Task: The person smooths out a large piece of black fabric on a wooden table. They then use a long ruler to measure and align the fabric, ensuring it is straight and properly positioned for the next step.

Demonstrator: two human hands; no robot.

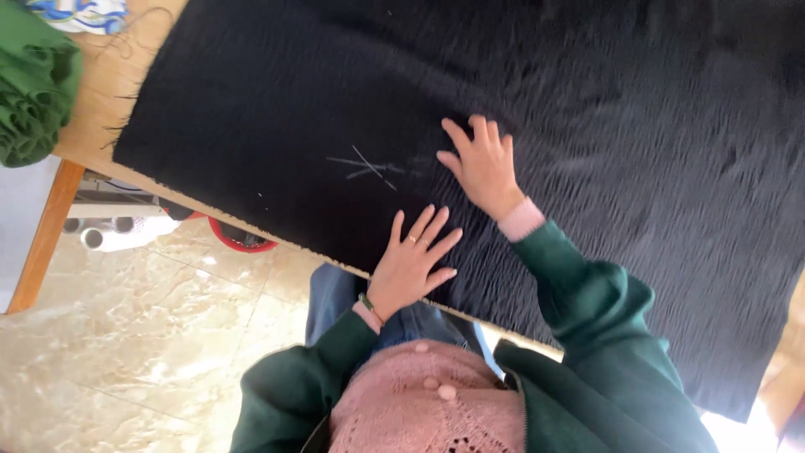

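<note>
Low in the frame, the left hand [411,264] lies flat on the black cloth [520,109], fingers spread, holding nothing. Just above it the right hand [485,168] presses likewise beside white chalk marks [366,165]. The cloth covers the desk [101,92] across the upper frame; the step looks like smoothing it, which calls for even, flat pressure.

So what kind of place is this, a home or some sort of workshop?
Probably a sewing or tailoring workroom, perhaps in a home. Both hands lie flat on a large black fabric bearing chalk marks, spread over a wooden table, with folded green cloth alongside.
</note>
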